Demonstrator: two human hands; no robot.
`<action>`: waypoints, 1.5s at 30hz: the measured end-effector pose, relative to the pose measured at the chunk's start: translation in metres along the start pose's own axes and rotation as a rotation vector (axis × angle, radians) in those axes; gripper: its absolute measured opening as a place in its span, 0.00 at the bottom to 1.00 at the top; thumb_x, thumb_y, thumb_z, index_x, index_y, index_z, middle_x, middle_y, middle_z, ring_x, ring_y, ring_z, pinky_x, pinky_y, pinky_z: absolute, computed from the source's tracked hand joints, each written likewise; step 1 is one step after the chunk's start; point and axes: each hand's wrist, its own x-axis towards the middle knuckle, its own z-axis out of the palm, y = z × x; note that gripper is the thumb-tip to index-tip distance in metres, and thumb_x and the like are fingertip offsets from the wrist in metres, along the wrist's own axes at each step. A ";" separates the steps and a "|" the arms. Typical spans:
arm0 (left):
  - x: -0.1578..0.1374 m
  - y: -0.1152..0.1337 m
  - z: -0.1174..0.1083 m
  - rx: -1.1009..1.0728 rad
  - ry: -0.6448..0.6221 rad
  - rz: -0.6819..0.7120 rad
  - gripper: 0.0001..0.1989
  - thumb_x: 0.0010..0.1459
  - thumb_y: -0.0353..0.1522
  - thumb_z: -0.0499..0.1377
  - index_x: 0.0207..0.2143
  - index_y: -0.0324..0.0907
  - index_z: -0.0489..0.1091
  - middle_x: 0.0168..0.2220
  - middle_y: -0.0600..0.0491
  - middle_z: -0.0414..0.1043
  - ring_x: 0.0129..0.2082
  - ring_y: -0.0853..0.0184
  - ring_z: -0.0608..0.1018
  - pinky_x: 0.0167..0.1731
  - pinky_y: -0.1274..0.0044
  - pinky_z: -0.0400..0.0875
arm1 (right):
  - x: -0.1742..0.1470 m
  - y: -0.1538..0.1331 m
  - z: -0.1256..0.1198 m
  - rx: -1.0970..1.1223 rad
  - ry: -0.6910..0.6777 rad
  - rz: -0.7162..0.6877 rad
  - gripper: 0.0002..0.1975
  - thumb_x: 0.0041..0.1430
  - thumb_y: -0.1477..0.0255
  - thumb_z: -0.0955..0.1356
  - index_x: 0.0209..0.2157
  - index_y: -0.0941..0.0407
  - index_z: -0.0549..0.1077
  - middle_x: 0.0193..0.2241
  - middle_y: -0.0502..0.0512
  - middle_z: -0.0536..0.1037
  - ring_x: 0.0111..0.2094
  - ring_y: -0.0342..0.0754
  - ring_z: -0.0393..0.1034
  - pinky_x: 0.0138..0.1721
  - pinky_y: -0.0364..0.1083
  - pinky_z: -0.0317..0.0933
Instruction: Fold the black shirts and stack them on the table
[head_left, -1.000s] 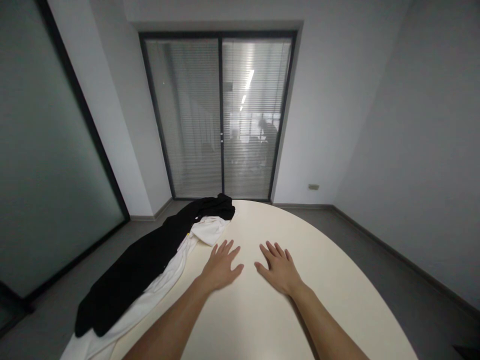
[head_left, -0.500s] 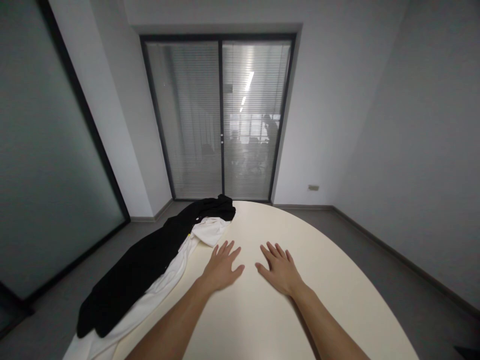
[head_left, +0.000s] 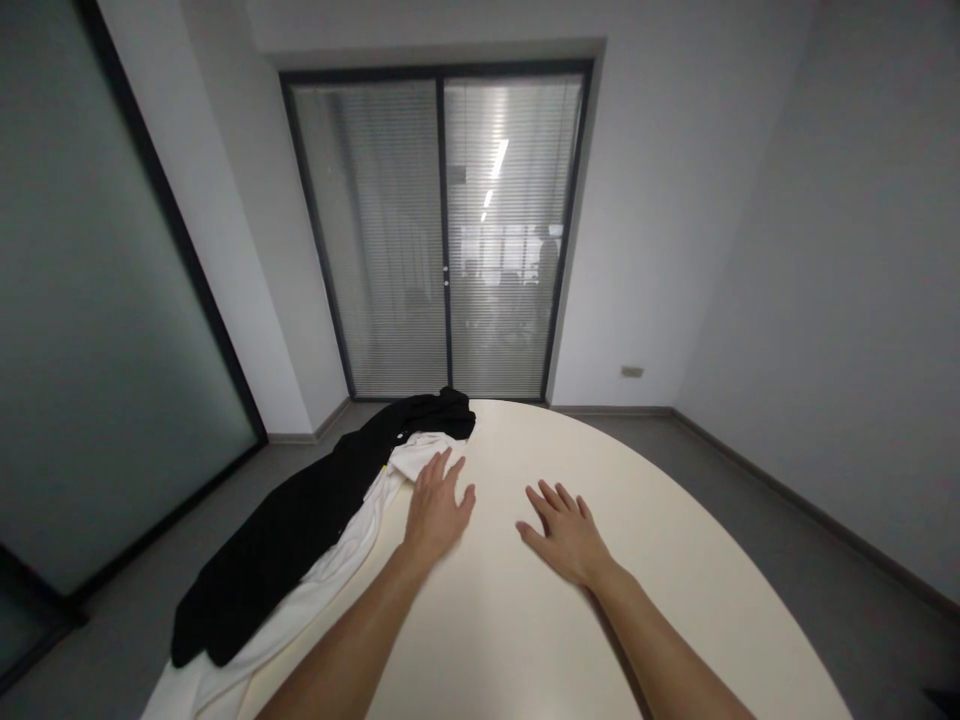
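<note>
My left hand [head_left: 437, 512] is open with its fingers apart, its fingertips over or against the near edge of a white garment [head_left: 337, 565]; whether they touch the cloth I cannot tell. Nothing is held in it. My right hand [head_left: 568, 535] lies palm down on or just above the pale table [head_left: 510, 640], fingers spread and free of any object. Along the table's left side a black garment [head_left: 277, 530] is heaped lengthwise, partly covering the white one. A small yellow spot shows where the two cloths meet.
The table has a curved edge on the right and far side. Beyond it stands a glazed double door [head_left: 442, 240] with blinds. Frosted glass [head_left: 112, 330] in a dark frame rises at the left. A wall plate [head_left: 631, 371] sits low on the back wall.
My left hand has moved forward and slightly left, toward the white garment. My right hand stays almost in place. The whole view has shifted a little.
</note>
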 end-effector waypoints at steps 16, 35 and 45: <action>0.023 -0.048 -0.043 0.299 0.237 -0.243 0.24 0.63 0.30 0.50 0.60 0.35 0.66 0.61 0.41 0.66 0.62 0.52 0.64 0.64 0.55 0.47 | 0.001 0.003 0.005 0.021 0.037 -0.011 0.36 0.63 0.50 0.59 0.68 0.51 0.56 0.69 0.57 0.51 0.70 0.62 0.40 0.66 0.63 0.32; -0.004 0.048 -0.065 0.018 -0.356 0.235 0.15 0.63 0.32 0.55 0.50 0.49 0.73 0.48 0.51 0.77 0.46 0.62 0.78 0.46 0.72 0.71 | 0.000 0.005 0.006 0.131 0.141 -0.017 0.28 0.66 0.57 0.58 0.64 0.52 0.62 0.66 0.56 0.61 0.68 0.60 0.48 0.65 0.63 0.39; 0.009 0.011 -0.057 0.306 -0.043 -0.027 0.20 0.62 0.27 0.52 0.57 0.37 0.68 0.50 0.40 0.73 0.58 0.52 0.69 0.64 0.57 0.50 | -0.003 0.001 0.000 0.175 0.187 -0.009 0.26 0.66 0.59 0.58 0.62 0.53 0.64 0.62 0.58 0.66 0.66 0.59 0.53 0.65 0.62 0.42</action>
